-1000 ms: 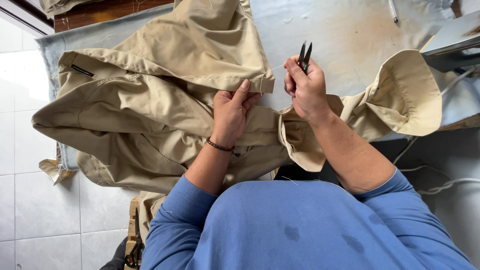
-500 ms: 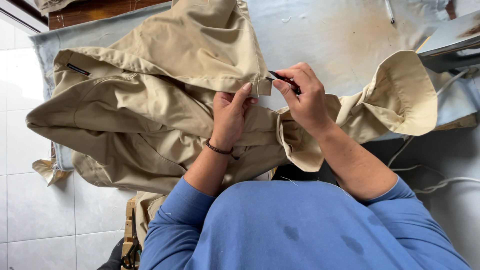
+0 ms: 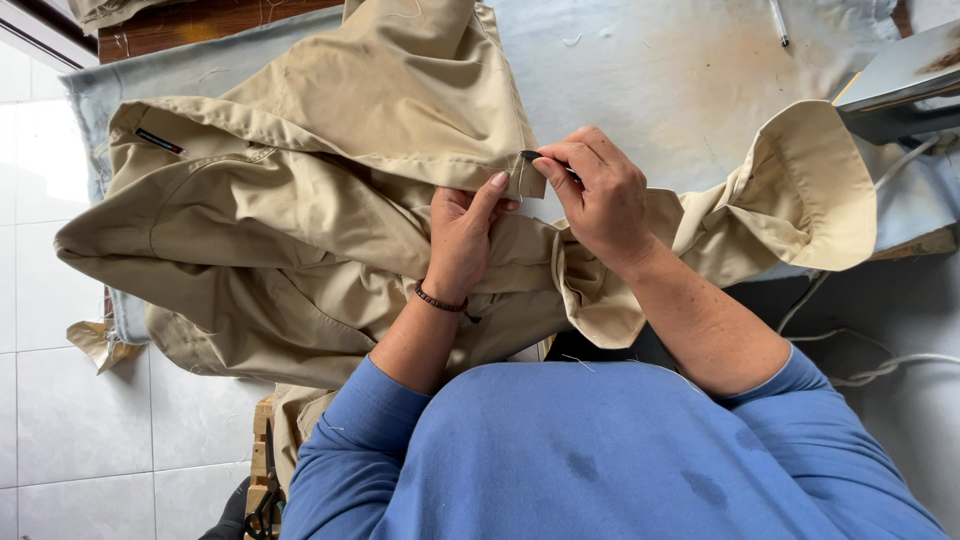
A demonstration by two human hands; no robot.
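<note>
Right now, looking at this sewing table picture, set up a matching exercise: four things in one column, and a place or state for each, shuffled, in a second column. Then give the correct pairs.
Things:
1. left hand
2. right hand
3. bead bracelet
4. pen

Places or states:
A. lies alone at the far edge of the table cover
B. pinches a small dark thread snipper at the hem corner
C. circles the left wrist
D. presses flat on the folded khaki garment, thumb at the hem

Pairs: 1-D, 2-B, 3-C, 4-A
</note>
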